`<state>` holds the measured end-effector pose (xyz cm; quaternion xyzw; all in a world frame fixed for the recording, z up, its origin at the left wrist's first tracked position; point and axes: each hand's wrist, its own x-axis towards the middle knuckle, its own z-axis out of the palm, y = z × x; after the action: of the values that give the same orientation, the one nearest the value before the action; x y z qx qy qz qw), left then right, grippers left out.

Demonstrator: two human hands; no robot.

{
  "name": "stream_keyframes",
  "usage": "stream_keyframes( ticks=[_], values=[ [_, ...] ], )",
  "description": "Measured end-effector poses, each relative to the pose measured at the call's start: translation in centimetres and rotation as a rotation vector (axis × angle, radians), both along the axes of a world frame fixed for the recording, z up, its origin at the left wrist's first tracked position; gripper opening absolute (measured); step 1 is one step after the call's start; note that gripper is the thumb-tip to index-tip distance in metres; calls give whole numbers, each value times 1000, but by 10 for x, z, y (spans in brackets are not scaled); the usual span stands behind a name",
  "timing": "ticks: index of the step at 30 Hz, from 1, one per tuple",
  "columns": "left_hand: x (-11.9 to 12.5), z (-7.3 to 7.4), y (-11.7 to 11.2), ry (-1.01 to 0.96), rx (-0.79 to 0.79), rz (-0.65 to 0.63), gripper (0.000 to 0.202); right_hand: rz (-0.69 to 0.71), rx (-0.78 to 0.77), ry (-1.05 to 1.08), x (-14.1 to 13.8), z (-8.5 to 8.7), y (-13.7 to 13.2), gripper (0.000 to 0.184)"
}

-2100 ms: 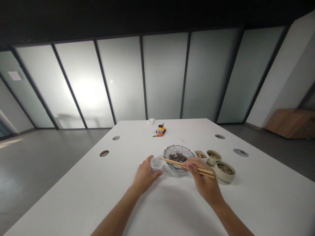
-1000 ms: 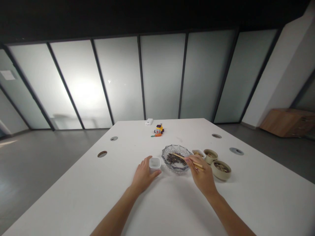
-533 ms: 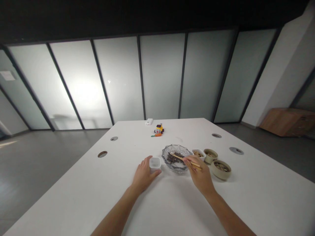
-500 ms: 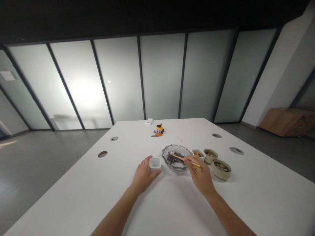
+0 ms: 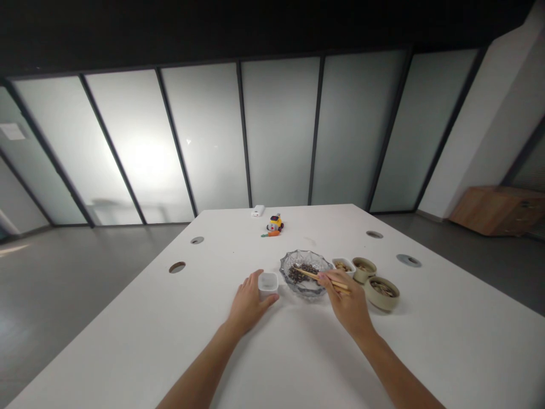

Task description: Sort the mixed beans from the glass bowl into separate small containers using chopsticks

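My left hand is wrapped around the side of a small white square cup standing on the table. In my right hand is a pair of wooden chopsticks, gripped near their back ends. Their tips reach into a clear, scalloped glass bowl that holds small dark brown pieces, like beans or seeds. Whether the tips pinch a piece is too small to tell. Just right of the glass bowl stands a white square dish with light brown bits in it.
Two beige round bowls with dried-looking contents stand beyond my right hand. Farther back on the white table lie a toy truck, a toy carrot and a white device. Round cable holes dot both table sides.
The chopstick tips have shifted very slightly left within the glass bowl. My left hand and the white cup have stayed in place.
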<state>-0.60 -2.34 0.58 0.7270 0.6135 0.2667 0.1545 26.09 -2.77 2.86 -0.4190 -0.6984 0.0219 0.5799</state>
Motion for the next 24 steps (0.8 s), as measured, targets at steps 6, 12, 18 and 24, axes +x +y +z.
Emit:
stream_keyframes(
  ticks=[6, 12, 18, 24],
  values=[
    [1, 2, -1, 9, -4, 9, 71, -12, 34, 16, -1, 3, -2, 20],
    [1, 2, 0, 7, -1, 3, 71, -30, 74, 18, -1, 1, -1, 18],
    [1, 1, -1, 2, -3, 10, 70, -20, 20, -12, 0, -6, 2, 20],
    [1, 1, -1, 10, -1, 12, 70, 13, -34, 1, -1, -3, 0, 25]
  ],
)
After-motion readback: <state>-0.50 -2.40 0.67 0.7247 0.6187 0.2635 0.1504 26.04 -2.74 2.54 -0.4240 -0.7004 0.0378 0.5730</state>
